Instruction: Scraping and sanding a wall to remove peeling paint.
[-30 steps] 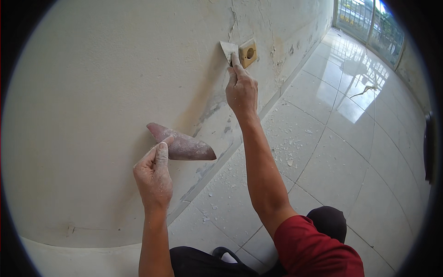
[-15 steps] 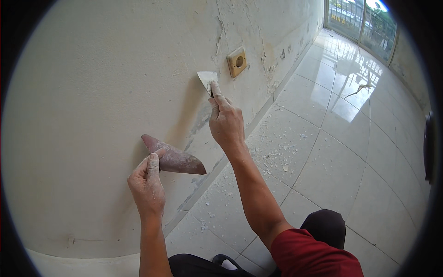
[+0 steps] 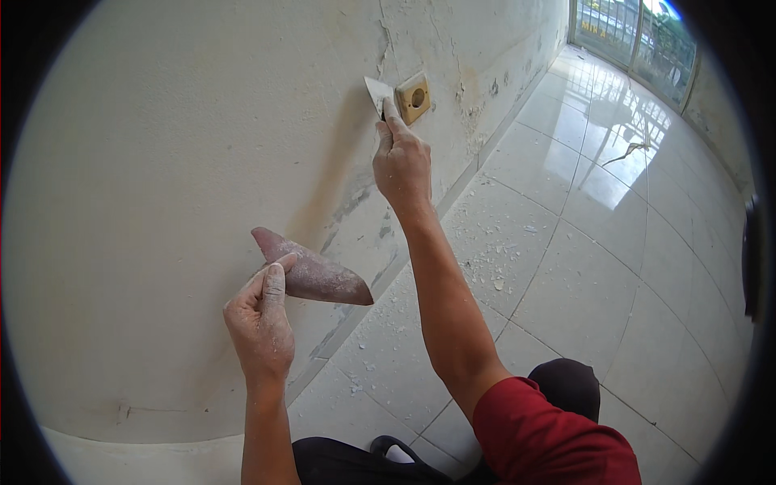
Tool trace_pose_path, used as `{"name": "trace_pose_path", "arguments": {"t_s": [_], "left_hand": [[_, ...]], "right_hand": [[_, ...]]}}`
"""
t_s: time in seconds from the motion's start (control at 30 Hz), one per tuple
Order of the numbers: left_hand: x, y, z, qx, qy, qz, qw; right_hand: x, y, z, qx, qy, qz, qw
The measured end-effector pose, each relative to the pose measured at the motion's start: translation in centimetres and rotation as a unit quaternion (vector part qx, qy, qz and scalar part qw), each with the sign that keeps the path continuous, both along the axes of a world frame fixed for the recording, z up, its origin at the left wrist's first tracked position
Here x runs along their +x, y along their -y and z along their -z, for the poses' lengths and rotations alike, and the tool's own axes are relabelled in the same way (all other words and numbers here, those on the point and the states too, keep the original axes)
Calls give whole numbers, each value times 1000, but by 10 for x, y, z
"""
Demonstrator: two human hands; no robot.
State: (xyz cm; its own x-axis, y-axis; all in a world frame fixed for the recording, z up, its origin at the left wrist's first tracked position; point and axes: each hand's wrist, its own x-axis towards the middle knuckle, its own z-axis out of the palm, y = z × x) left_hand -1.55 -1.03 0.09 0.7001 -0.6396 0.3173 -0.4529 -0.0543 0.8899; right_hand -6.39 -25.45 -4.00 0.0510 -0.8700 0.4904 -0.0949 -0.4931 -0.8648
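Note:
My left hand (image 3: 263,323), white with dust, pinches a curled piece of dusty reddish-brown sandpaper (image 3: 327,279) in front of the wall. My right hand (image 3: 402,168) is closed on a putty knife (image 3: 377,89), index finger along it, with the blade at the wall (image 3: 162,186) just left of a beige outlet plate (image 3: 418,101) with a round hole. The handle is mostly hidden by my fingers. Cracked, flaking paint runs above and right of the plate, and grey patches show low on the wall.
The white tiled floor (image 3: 598,299) is scattered with flakes near the baseboard (image 3: 319,360). My bent knee (image 3: 566,376) and shoe (image 3: 392,449) show below. A glass door (image 3: 630,40) stands at the far end, a thin twisted strip (image 3: 626,156) lies on the tiles, and a dark object sits at the right edge.
My right hand and knife moved down and left from beside the plate, then back up next to it. My left hand still holds the sandpaper, shifted only slightly, and the view has shifted a little.

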Motion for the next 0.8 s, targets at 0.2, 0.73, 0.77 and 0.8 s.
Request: {"name": "trace_pose_path", "arguments": {"t_s": [0.2, 0.73, 0.77, 0.8], "left_hand": [[-1, 3, 3, 1, -10, -13, 1000], [-9, -5, -1, 15, 14, -6, 1000], [-8, -4, 0, 10, 8, -8, 1000], [-7, -1, -3, 7, 9, -6, 1000]], "right_hand": [[5, -18, 13, -54, -44, 5, 998], [-1, -38, -5, -13, -76, -10, 997], [-1, -39, -3, -36, -75, -7, 996], [2, -33, -6, -40, -75, -5, 996]]}}
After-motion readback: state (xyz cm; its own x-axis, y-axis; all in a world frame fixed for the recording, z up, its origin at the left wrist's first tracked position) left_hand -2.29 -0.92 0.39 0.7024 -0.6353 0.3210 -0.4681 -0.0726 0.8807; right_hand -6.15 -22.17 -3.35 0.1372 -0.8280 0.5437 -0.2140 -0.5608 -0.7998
